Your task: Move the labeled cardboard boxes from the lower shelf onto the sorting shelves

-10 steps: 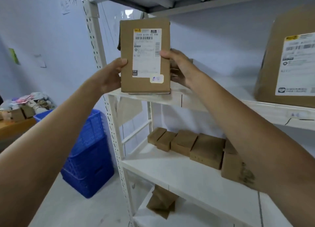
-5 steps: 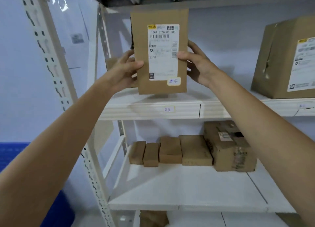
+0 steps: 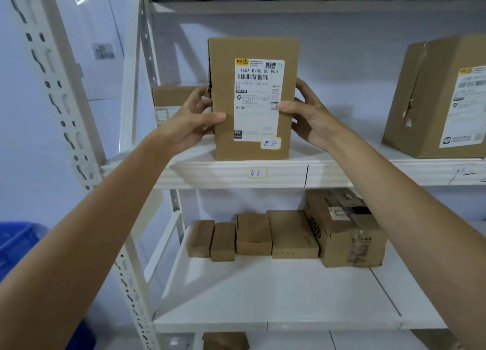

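Observation:
A brown cardboard box [image 3: 252, 49] with a white shipping label and a small yellow handwritten sticker stands upright on the upper sorting shelf [image 3: 328, 172], above a matching yellow tag on the shelf edge. My left hand [image 3: 190, 120] grips its left side, thumb on the front. My right hand [image 3: 309, 115] grips its right side, thumb on the label. The box's bottom rests on the shelf board.
Another labelled box [image 3: 171, 97] sits behind my left hand, and a larger labelled box [image 3: 441, 97] stands at the right. Several plain boxes [image 3: 289, 234] line the back of the shelf below. A blue crate [image 3: 18, 244] is at the left beyond the perforated post [image 3: 65, 107].
The box has come down from slightly above the shelf to rest on it over the tag. The view has come closer and turned squarely to the shelves.

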Motion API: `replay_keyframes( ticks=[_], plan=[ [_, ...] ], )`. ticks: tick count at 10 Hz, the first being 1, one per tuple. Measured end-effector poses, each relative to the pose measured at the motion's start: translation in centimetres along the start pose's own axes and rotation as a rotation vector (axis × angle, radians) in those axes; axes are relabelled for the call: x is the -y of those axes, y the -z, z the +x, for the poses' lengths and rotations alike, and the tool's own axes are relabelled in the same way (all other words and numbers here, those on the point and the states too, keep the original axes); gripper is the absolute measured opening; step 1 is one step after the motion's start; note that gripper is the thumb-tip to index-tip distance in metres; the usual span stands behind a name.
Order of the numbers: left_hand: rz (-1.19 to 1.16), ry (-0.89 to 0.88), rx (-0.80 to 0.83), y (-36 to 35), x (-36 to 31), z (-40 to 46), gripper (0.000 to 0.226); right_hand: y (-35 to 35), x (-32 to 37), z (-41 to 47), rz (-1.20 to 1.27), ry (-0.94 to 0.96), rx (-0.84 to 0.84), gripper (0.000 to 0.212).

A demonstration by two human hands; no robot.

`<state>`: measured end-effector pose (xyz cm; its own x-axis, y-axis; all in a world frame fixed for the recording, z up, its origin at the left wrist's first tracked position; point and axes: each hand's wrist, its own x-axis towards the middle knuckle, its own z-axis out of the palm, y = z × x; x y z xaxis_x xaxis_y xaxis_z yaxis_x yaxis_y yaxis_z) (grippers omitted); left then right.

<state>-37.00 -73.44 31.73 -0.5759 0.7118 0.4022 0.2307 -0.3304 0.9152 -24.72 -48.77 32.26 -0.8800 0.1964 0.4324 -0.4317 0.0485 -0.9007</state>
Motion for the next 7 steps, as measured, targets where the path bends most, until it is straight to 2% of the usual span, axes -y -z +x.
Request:
replay_keyframes(
  ticks=[1,2,5,6,7],
  plan=[
    [-0.006,0.017,0.022,0.0,-0.3,-0.3,0.088,-0.1,-0.2,-0.1,-0.011,0.012,0.013,0.078],
    [0.028,0.015,0.022,0.0,-0.5,-0.6,0.094,-0.2,-0.4,-0.2,-0.012,0.016,0.026,0.078],
    [0.051,0.034,0.037,-0.1,-0.6,-1.0,0.083,-0.1,-0.3,-0.6,-0.029,-0.011,0.040,0.077],
    [0.069,0.045,0.055,-0.1,-1.0,-1.1,0.093,-0.4,0.4,-1.2,-0.098,-0.056,0.037,0.087],
    [0.025,0.033,0.045,0.0,-1.5,-1.4,0.130,-0.8,0.9,-2.2,-0.170,-0.090,-0.002,0.099]
  ],
)
